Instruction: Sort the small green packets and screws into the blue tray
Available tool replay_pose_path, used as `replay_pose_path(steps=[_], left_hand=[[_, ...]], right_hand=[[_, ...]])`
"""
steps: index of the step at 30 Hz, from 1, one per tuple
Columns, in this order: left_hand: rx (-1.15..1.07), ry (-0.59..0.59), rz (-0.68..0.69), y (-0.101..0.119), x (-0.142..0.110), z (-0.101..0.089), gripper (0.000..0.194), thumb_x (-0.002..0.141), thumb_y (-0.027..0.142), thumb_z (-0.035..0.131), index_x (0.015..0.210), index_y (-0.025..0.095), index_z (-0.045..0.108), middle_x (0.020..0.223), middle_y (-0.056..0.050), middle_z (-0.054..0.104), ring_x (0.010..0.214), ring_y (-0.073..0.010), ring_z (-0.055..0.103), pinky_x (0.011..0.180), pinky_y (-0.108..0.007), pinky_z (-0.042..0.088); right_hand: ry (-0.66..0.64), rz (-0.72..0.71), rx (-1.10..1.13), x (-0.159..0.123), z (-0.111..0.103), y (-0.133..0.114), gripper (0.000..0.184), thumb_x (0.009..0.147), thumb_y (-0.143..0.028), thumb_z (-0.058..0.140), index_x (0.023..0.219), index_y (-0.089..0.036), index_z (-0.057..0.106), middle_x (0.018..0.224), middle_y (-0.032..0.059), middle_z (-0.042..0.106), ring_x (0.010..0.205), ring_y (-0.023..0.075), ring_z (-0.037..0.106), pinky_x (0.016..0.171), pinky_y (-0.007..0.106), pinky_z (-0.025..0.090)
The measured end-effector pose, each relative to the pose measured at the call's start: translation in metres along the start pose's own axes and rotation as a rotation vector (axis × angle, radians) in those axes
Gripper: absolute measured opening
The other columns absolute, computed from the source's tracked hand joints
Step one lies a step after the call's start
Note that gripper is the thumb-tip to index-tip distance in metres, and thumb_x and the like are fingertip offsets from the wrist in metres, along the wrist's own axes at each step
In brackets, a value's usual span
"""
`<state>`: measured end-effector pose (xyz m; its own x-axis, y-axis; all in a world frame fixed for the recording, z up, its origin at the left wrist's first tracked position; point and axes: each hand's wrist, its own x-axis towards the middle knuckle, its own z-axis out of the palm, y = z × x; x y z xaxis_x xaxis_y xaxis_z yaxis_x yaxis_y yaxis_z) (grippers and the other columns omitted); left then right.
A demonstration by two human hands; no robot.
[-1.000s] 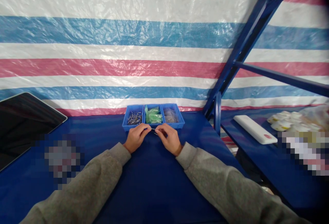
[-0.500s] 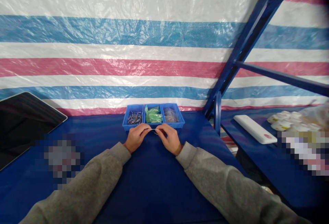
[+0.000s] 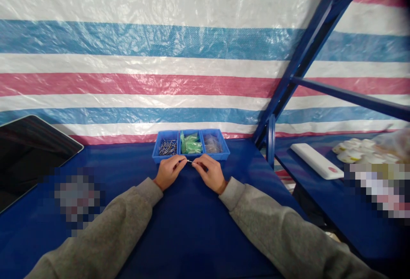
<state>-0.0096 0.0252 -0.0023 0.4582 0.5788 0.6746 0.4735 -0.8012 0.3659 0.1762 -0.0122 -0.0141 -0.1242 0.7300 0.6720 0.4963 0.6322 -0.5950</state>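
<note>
My left hand (image 3: 169, 171) and my right hand (image 3: 209, 172) rest on the blue table (image 3: 179, 228), fingertips pinched and nearly meeting. Between them they hold a thin metal pin (image 3: 189, 161), too small to name surely. Just beyond the hands stands a blue tray (image 3: 191, 156) with three compartments: small metal screws (image 3: 168, 146) on the left, green plastic pieces (image 3: 191, 143) in the middle, clear bags (image 3: 212, 143) on the right.
A dark tablet (image 3: 28, 151) leans at the far left. A blue metal rack post (image 3: 270, 144) stands right of the tray. On the lower shelf at the right lie a white bar (image 3: 317, 161) and small white round items (image 3: 355, 151). A striped tarp hangs behind.
The fingertips of both hands have drawn slightly closer together over the thin piece; arms and tray stay where they were.
</note>
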Motion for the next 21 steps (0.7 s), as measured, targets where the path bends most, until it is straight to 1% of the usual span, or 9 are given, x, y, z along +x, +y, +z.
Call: replay_pose_path(steps=[3,6,8,10,13,15,18,21], left_hand=[[-0.023,0.002,0.019,0.003,0.001,0.0,0.018,0.09,0.025,0.048,0.094,0.017,0.063,0.086,-0.004,0.07,0.075,-0.0131,0.064,0.071,-0.024,0.05],[-0.044,0.008,0.046,0.005,0.002,0.0,0.017,0.09,0.023,0.048,0.095,0.017,0.064,0.088,-0.004,0.07,0.08,-0.0137,0.065,0.075,-0.025,0.05],[-0.034,0.06,0.06,0.006,0.002,-0.002,0.015,0.089,0.02,0.051,0.094,0.018,0.065,0.086,-0.004,0.07,0.08,-0.0137,0.065,0.076,-0.025,0.05],[-0.004,0.165,0.048,0.006,0.001,-0.004,0.014,0.087,0.019,0.053,0.094,0.018,0.066,0.087,-0.004,0.07,0.08,-0.0145,0.064,0.077,-0.027,0.05],[0.072,0.342,-0.039,0.002,0.002,-0.007,0.014,0.085,0.019,0.056,0.094,0.018,0.066,0.088,-0.005,0.069,0.083,-0.0167,0.062,0.081,-0.032,0.048],[0.147,0.43,-0.13,-0.002,0.004,-0.009,0.013,0.084,0.022,0.057,0.092,0.018,0.067,0.086,-0.005,0.068,0.085,-0.0186,0.06,0.084,-0.036,0.044],[0.236,0.477,-0.265,-0.01,0.008,-0.011,0.013,0.085,0.025,0.056,0.091,0.019,0.067,0.089,-0.006,0.067,0.092,-0.0219,0.056,0.089,-0.041,0.039],[0.251,0.494,-0.32,-0.014,0.01,-0.011,0.018,0.084,0.025,0.055,0.099,0.019,0.063,0.101,-0.008,0.063,0.101,-0.0244,0.052,0.092,-0.043,0.037]], right_hand=[[0.012,0.026,-0.012,0.0,0.0,0.0,0.023,0.091,-0.033,0.047,0.085,-0.019,0.063,0.069,0.0024,0.055,0.063,0.0142,0.052,0.063,0.026,0.043],[0.002,0.035,-0.008,0.001,0.0,0.0,0.024,0.092,-0.033,0.045,0.086,-0.018,0.063,0.072,0.0033,0.058,0.066,0.0146,0.054,0.066,0.026,0.044],[-0.018,0.02,0.009,0.001,0.0,0.0,0.025,0.093,-0.031,0.042,0.088,-0.018,0.063,0.078,0.0047,0.061,0.073,0.0156,0.058,0.071,0.026,0.045],[-0.018,0.016,0.015,0.001,0.0,0.0,0.026,0.094,-0.028,0.039,0.091,-0.018,0.063,0.083,0.0057,0.064,0.079,0.0162,0.06,0.075,0.027,0.045],[0.001,0.059,-0.045,0.001,0.001,0.004,0.025,0.094,-0.027,0.039,0.094,-0.018,0.063,0.086,0.0056,0.067,0.08,0.0161,0.062,0.076,0.026,0.045],[-0.025,0.104,-0.142,0.0,0.002,0.007,0.023,0.093,-0.028,0.043,0.089,-0.018,0.063,0.077,0.0038,0.066,0.071,0.0154,0.062,0.068,0.025,0.044],[-0.12,0.164,-0.298,0.0,0.005,0.011,0.019,0.089,-0.03,0.049,0.083,-0.019,0.064,0.062,0.0003,0.062,0.058,0.0142,0.058,0.057,0.024,0.039],[-0.195,0.199,-0.395,0.0,0.007,0.013,0.015,0.086,-0.033,0.055,0.085,-0.021,0.064,0.064,0.0007,0.064,0.06,0.0158,0.06,0.056,0.025,0.038]])
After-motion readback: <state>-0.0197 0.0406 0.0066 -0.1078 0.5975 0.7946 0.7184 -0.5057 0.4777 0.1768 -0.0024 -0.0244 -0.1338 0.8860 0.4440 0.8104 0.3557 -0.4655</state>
